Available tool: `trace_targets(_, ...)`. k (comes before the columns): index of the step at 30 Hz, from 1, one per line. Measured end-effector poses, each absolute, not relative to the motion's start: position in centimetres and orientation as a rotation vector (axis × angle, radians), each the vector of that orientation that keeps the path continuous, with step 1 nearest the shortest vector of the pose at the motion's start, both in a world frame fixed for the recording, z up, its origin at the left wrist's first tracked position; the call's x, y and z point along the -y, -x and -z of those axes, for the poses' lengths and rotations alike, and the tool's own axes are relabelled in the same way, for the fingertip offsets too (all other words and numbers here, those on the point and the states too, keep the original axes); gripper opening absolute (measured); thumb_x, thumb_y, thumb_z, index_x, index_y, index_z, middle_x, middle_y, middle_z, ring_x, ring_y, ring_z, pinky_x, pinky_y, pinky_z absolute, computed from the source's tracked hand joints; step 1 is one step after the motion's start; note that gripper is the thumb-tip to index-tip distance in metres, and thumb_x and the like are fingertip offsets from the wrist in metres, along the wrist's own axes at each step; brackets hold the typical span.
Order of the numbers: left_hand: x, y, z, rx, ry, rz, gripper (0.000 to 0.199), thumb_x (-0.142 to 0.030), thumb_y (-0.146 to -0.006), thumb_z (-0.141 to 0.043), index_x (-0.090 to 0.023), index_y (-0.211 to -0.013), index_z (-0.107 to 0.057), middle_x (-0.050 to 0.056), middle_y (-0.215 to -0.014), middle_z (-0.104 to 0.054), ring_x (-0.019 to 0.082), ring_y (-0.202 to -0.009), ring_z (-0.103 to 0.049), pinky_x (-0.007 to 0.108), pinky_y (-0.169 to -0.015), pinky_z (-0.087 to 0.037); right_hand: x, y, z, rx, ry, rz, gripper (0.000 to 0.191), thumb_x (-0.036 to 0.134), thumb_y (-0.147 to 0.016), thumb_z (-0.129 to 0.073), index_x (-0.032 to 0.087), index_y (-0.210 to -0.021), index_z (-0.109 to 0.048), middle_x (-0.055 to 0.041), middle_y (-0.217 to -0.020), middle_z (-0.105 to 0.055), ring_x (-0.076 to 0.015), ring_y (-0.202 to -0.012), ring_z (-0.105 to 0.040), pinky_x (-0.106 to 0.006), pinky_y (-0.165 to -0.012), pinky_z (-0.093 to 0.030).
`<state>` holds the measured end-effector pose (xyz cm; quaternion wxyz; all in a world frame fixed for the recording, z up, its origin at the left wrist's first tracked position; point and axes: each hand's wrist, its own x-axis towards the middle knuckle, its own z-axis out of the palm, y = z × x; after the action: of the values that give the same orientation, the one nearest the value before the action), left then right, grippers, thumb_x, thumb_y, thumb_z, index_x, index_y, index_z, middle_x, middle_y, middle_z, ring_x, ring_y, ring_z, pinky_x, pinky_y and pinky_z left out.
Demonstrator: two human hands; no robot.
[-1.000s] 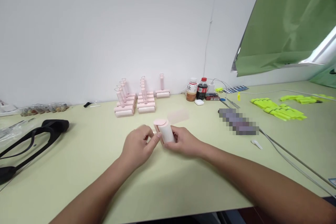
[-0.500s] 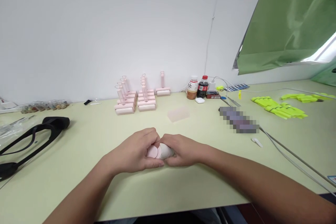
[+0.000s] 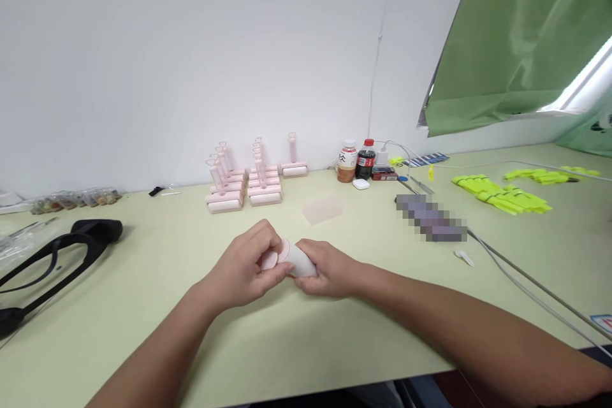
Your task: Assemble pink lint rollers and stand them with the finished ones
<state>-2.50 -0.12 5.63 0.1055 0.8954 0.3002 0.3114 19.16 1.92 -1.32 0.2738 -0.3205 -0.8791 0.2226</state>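
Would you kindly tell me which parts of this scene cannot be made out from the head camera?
- The white roll: both hands, left hand and right hand, cover most of it, so its far end is hidden.
- The pixelated patch on the table: blurred, so what lies there cannot be told.
- The bottle labels: too small to read.
- The black strap: cut off by the left edge.

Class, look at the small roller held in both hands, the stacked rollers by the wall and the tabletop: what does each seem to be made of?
Small roller: white barrel, likely paper or sticky sheet, matte; its pink end cap looks like smooth plastic.
Stacked rollers: pink moulded plastic, by their even colour and slight sheen.
Tabletop: pale green, smooth and matte, perhaps laminate; uncertain.
Left hand and right hand grip the roller.
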Motion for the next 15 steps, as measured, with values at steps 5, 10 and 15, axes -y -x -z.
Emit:
trace_targets(5,-0.1,1.5,-4.3,-0.884,-2.665,-1.156,0.02,-0.016,-0.086,-0.055,-0.021,-0.076,-0.037,-0.002,-0.071,-0.041,0.012,-0.062,-0.039,0.024,-0.054,-0.031,-2.2,-18.6,2.6,2.115,0.78,-0.842,0.033,0.049,-0.078,-0.056,0.02,-0.091,-0.046,-0.0014,-0.082,-0.053,-0.0163,-0.07,-0.048,-0.027,-0.06,-0.038)
trace_targets(10,0.2,1.0,-3.5,-0.877,-2.756,-1.164,0.017,-0.014,-0.083,-0.054,-0.021,-0.077,-0.039,0.0,-0.072,-0.046,0.013,-0.064,-0.042,0.026,-0.054,-0.031,-3.2,-18.9,2.3,1.826,0.919,-0.881,0.029,0.045,-0.079,-0.057,0.02,-0.087,-0.046,0.0018,-0.076,-0.047,-0.0148,-0.068,-0.043,-0.026,-0.06,-0.036)
trace_targets(15,1.0,-0.3,-2.7,-0.663,-2.937,-0.787,0.01,-0.012,-0.08,-0.048,-0.021,-0.077,-0.045,0.001,-0.07,-0.054,0.016,-0.068,-0.047,0.03,-0.069,-0.039,-4.0,-19.9,1.7,1.774,1.112,-0.835,0.021,0.031,-0.076,-0.061,0.02,-0.091,-0.051,0.0036,-0.076,-0.048,-0.0141,-0.069,-0.044,-0.026,-0.061,-0.036)
